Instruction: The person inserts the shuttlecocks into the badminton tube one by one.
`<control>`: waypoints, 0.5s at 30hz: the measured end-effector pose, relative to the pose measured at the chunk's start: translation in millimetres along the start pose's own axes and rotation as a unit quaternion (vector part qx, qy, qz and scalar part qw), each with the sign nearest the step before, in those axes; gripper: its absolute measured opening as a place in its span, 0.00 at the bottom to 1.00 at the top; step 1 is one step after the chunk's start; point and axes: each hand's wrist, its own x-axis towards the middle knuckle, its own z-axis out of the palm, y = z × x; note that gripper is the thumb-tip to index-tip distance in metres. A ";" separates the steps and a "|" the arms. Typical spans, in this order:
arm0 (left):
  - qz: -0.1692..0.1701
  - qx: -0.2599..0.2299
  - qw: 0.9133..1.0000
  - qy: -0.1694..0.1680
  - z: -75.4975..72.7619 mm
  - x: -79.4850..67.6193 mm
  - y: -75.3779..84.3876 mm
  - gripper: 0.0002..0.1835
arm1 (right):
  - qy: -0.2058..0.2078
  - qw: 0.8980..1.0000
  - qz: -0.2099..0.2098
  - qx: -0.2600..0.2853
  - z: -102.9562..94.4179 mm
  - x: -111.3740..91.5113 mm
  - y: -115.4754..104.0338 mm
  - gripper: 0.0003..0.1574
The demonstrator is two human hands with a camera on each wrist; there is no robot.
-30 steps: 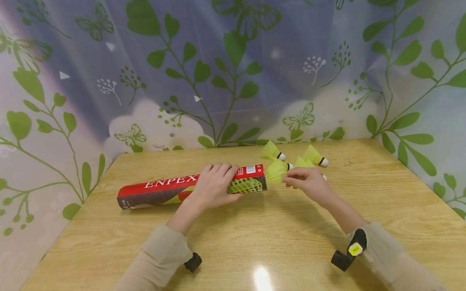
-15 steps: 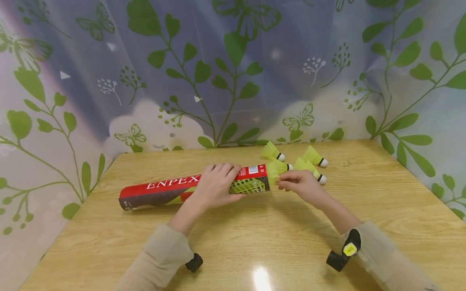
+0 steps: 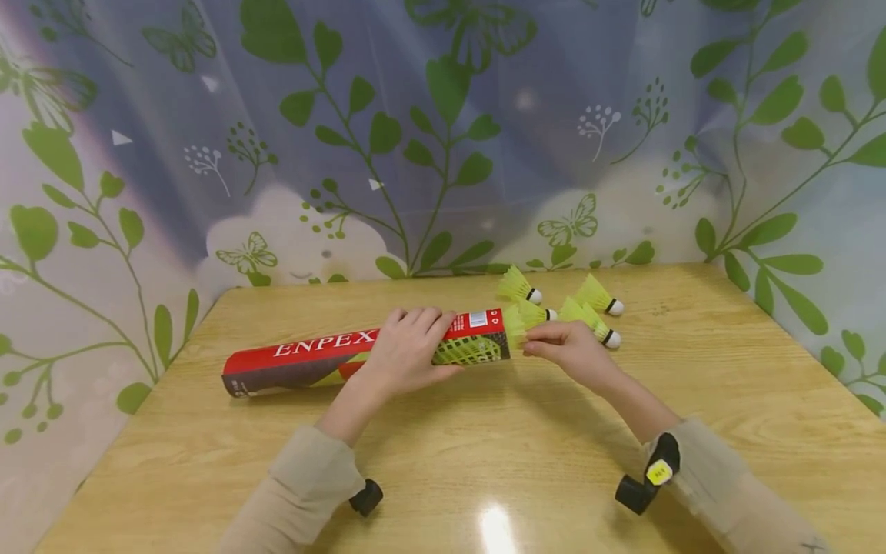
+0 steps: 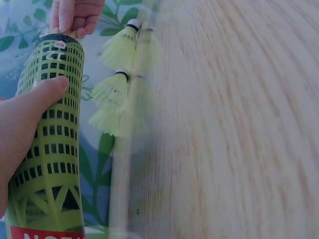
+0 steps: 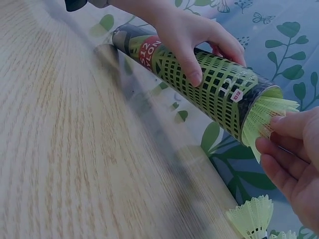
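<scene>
A long red, black and green shuttlecock tube [image 3: 298, 365] marked ENPEX lies on its side, angled slightly up to the right. My left hand [image 3: 408, 350] grips it from above near its right end; the thumb shows along its side in the left wrist view. At the tube's mouth, my right hand [image 3: 571, 350] pinches the skirt of a yellow shuttlecock [image 5: 259, 119] between thumb and fingers. That skirt sticks partly out of the mouth, flaring toward the hand, and its cork is hidden. Just behind the right hand lies a loose yellow shuttlecock [image 3: 533, 314].
Several more yellow shuttlecocks with white corks and black bands, one of them a shuttlecock [image 3: 517, 286] at the back, lie near the far edge of the wooden table [image 3: 443, 462]. A leaf-patterned curtain [image 3: 429, 185] hangs right behind that edge.
My right hand has moved left toward the tube, and the pinched shuttlecock has gone further into the mouth. My left hand stays on the tube, which has barely shifted.
</scene>
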 end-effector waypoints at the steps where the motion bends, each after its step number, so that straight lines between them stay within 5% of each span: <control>1: 0.000 0.001 1.000 0.000 -0.5 0.1 -0.3 0.41 | 0.000 1.000 0.002 0.000 0.6 0.5 -0.2 0.17; 15: 0.007 -0.001 1.000 -0.003 -1.2 -1.7 -0.2 0.42 | -0.006 1.000 0.010 -0.009 12.5 6.5 -3.2 0.16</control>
